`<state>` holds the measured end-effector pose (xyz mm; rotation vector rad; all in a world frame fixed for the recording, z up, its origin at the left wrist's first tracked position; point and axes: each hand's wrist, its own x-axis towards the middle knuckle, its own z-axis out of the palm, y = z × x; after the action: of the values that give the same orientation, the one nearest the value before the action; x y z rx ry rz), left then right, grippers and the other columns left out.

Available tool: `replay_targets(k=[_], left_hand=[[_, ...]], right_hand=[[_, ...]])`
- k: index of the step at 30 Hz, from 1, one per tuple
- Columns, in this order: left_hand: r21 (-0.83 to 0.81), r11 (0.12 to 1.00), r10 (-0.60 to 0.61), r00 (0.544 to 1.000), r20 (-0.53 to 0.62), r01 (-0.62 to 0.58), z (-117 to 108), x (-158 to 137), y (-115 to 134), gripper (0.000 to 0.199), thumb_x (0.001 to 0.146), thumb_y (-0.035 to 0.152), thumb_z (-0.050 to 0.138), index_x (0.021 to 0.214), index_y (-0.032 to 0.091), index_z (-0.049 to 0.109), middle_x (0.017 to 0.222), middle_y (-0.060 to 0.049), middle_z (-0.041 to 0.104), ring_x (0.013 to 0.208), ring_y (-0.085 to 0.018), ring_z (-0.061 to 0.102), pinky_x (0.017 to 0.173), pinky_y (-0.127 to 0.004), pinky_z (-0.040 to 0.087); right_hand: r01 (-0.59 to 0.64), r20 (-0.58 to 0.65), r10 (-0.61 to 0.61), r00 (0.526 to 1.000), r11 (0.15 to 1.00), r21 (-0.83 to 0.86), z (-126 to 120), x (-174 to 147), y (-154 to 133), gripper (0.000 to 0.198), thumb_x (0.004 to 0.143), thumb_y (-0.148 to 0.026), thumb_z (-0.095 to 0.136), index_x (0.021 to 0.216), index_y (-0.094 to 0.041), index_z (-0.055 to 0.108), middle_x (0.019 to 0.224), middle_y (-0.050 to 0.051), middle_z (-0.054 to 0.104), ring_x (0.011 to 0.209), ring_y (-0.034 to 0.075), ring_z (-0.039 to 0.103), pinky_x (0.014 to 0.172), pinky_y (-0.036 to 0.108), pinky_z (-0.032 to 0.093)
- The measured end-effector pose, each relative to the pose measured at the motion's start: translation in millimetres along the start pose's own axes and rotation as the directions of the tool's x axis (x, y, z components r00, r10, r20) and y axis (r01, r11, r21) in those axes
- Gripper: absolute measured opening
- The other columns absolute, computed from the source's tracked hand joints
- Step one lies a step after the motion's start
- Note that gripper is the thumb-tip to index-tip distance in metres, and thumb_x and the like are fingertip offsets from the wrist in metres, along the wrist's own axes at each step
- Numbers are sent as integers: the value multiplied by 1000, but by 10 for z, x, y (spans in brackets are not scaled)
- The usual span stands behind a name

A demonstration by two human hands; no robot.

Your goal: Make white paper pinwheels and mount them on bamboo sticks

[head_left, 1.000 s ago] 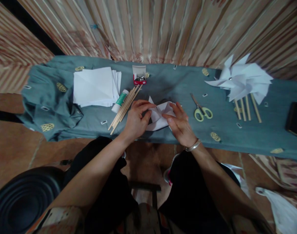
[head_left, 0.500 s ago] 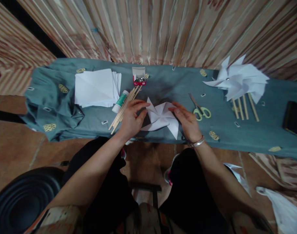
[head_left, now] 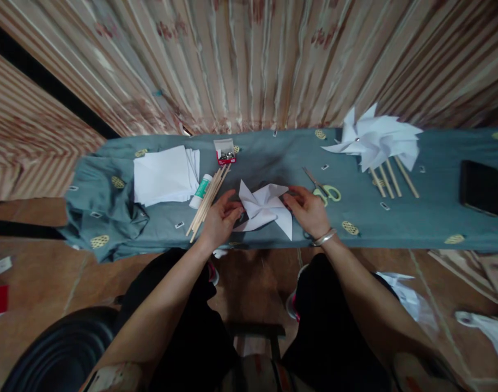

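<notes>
A white paper pinwheel (head_left: 265,206) with folded, pointed blades lies at the near edge of the cloth-covered table, between my hands. My left hand (head_left: 222,218) is at its left side, index finger and thumb apart; whether a fingertip touches the paper I cannot tell. At the upper right blade, my right hand (head_left: 310,212), with a silver bangle on the wrist, has finger and thumb closed on the tip. Wooden sticks (head_left: 208,204) and a green-and-white glue stick (head_left: 200,190) lie just left of my left hand. Scissors (head_left: 328,191) with light green handles are beyond my right hand.
A stack of white paper (head_left: 161,174) is at the left. A small open red-and-white box (head_left: 225,153) holds metal pins. Several finished pinwheels on sticks (head_left: 382,139) lie at the right, near a black phone-like object (head_left: 480,188). A striped curtain (head_left: 249,65) hangs behind the table (head_left: 281,158).
My left hand has moved off the upper left blade to the pinwheel's left side. My right hand stays at the right blade. The camera view has shifted, showing more curtain and floor.
</notes>
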<state>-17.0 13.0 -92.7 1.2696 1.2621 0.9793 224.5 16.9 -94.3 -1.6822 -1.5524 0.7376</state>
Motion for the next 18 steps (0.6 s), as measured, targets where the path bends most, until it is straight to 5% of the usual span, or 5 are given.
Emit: replay_targets(k=[4,10,18], left_hand=[[11,1000,-5,1000,0,5,10,11,39,52,78,26,61,127,14,52,86,-4,68,77,-15,66,68,-27,53],[274,954,157,980,-121,-119,-197,43,148,27,78,26,62,102,16,69,90,-6,69,77,-16,64,69,-27,52],[381,905,242,966,-91,-191,-186,47,190,15,81,20,61,91,17,72,87,-5,70,71,-15,63,66,-27,50]], right_hand=[[21,-6,-21,1000,998,-57,1,6,-41,41,85,-45,56,112,-17,66,82,8,77,75,25,72,71,38,53],[17,-22,-18,1000,999,-42,8,15,-28,34,83,-41,57,106,-18,68,88,9,77,81,26,72,76,40,54],[44,-4,-44,999,998,-41,27,9,-87,21,82,-40,58,76,-21,66,75,4,72,72,22,67,67,34,48]])
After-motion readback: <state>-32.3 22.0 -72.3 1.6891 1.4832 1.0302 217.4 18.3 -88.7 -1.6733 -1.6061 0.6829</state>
